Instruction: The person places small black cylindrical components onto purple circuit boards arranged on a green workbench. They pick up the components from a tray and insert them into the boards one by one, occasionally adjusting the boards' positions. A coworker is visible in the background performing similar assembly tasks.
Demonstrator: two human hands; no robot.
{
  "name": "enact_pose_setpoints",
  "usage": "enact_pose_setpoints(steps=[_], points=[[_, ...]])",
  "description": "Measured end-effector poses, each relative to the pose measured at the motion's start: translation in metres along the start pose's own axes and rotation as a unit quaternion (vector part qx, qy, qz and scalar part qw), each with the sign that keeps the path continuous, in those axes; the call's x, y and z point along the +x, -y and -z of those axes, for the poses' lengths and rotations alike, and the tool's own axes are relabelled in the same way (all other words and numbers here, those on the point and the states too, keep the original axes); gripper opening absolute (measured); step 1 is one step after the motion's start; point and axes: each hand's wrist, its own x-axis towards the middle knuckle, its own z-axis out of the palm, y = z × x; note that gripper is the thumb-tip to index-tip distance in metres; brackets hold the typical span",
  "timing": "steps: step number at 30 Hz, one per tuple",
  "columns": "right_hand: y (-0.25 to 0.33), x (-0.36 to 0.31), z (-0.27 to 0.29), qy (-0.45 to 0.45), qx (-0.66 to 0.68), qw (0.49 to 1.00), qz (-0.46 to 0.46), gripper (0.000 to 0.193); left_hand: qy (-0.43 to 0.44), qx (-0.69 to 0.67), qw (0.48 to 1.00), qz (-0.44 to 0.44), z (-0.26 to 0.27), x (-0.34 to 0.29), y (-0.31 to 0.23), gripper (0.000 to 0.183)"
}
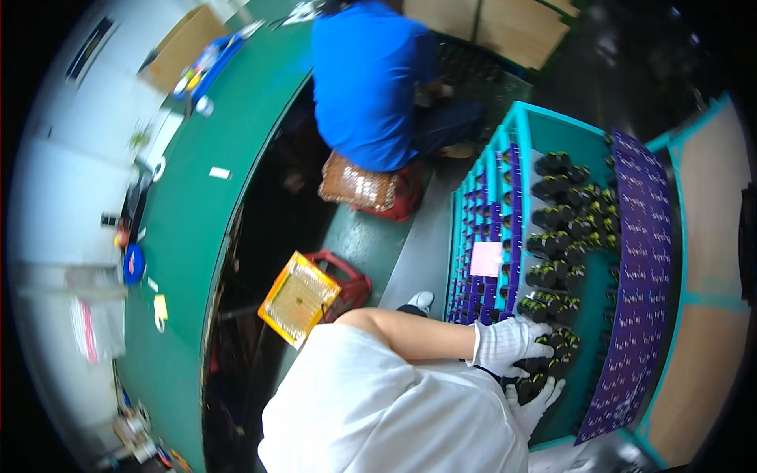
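Both my hands wear white knitted gloves and reach into a teal crate [587,335] at the right. My left hand [509,345] curls its thumb and fingers round a small black part [536,366] with yellow-green marks. Just nearer to me, my right hand [538,407] has its thumb and fingers about a similar black part [531,385]. Their undersides are hidden. Further along the crate stand rows of the same dark, yellow-green-marked parts [556,244]. A purple sheet [640,260] with white printed marks leans along the crate's right side.
Stacked layers with purple sheets [481,236] show at the crate's left side, with a pink paper [486,258] on them. A person in blue [367,87] sits ahead on a cushioned stool. A red stool [351,276] with a yellow-edged pad [300,299] stands beside a long green table [189,236].
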Motion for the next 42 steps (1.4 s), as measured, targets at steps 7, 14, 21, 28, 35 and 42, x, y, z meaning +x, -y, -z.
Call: enact_pose_setpoints(steps=[7, 14, 21, 28, 35, 42], points=[[-0.056, 0.011, -0.036, -0.136, 0.002, 0.978, 0.158, 0.077, -0.043, 0.044, 0.998, -0.033, -0.021, 0.001, 0.007, 0.071], [-0.078, 0.02, -0.041, -0.151, -0.005, 0.972, 0.179, 0.066, -0.043, 0.094, 0.995, -0.003, -0.043, 0.013, 0.005, 0.047], [-0.093, 0.022, -0.041, -0.155, -0.006, 0.968, 0.197, 0.055, -0.002, -0.172, 0.971, 0.166, -0.031, 0.033, 0.003, 0.067], [-0.099, 0.029, -0.049, -0.164, 0.035, 0.963, 0.211, 0.045, 0.102, 0.009, 0.993, 0.062, -0.023, 0.037, 0.01, 0.06], [-0.122, 0.019, -0.074, -0.261, 0.043, 0.92, 0.29, 0.037, 0.069, 0.066, 0.995, -0.02, -0.025, 0.031, 0.013, 0.036], [-0.064, 0.016, -0.041, -0.191, 0.105, 0.961, 0.167, 0.039, 0.09, 0.093, 0.992, 0.002, -0.013, 0.027, 0.006, 0.047]])
